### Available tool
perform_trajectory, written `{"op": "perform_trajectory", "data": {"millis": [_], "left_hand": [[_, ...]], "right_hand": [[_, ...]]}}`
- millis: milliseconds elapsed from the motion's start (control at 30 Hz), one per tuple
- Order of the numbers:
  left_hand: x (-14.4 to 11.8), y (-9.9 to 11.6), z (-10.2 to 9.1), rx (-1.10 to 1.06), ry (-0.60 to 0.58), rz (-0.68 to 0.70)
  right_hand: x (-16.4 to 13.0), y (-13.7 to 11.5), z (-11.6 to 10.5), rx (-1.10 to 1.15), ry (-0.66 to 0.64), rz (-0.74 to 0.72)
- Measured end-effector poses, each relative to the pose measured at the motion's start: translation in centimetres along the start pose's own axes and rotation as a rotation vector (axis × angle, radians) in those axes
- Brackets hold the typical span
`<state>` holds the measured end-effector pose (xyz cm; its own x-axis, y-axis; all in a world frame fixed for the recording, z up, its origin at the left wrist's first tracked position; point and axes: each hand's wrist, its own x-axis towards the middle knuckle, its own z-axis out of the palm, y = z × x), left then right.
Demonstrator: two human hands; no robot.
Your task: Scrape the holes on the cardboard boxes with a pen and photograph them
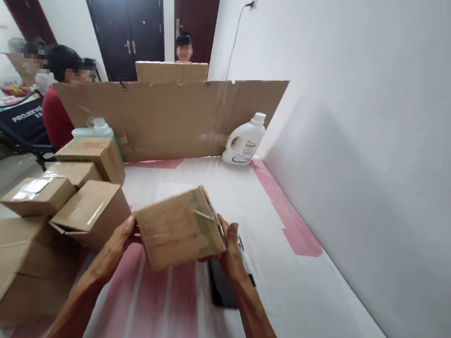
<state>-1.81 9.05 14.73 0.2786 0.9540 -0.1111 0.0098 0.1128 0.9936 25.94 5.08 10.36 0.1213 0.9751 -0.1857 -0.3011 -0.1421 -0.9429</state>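
Got a cardboard box (178,230) held tilted over the desk (295,312), sandwiched between left hand (124,234) on one end and right hand (231,248) on the other, with the grip spread box-wide and snug on it. Probably fairly light and stiff, but can't tell about contents. Might slide a bit on smooth card or dent at the corners, so stick to both ends. Can read "PROJEE" plus more on the chair (20,126); can't make out the white bottle (243,144) label.
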Motion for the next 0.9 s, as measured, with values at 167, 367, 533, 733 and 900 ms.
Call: {"op": "perform_trajectory", "data": {"millis": [167, 367, 533, 733, 900], "left_hand": [[4.3, -3.1, 2.7, 0.063, -0.031, -0.017], [8.6, -5.9, 6.6, 0.177, -0.126, -0.021], [11.1, -6.6, 8.4, 0.188, -0.105, 0.003], [19.0, -7.0, 14.3, 0.159, -0.307, 0.091], [27.5, -7.5, 21.7, 0.155, -0.445, 0.131]], "right_hand": [[4.9, 0.1, -2.3, -0.08, 0.079, -0.037], [8.1, 1.7, -4.1, -0.271, 0.116, -0.083], [9.1, 2.9, -5.1, -0.21, 0.149, -0.103], [13.4, 1.1, -10.8, -0.172, 0.327, -0.156], [17.6, -1.9, -18.1, -0.198, 0.539, -0.17]]}}
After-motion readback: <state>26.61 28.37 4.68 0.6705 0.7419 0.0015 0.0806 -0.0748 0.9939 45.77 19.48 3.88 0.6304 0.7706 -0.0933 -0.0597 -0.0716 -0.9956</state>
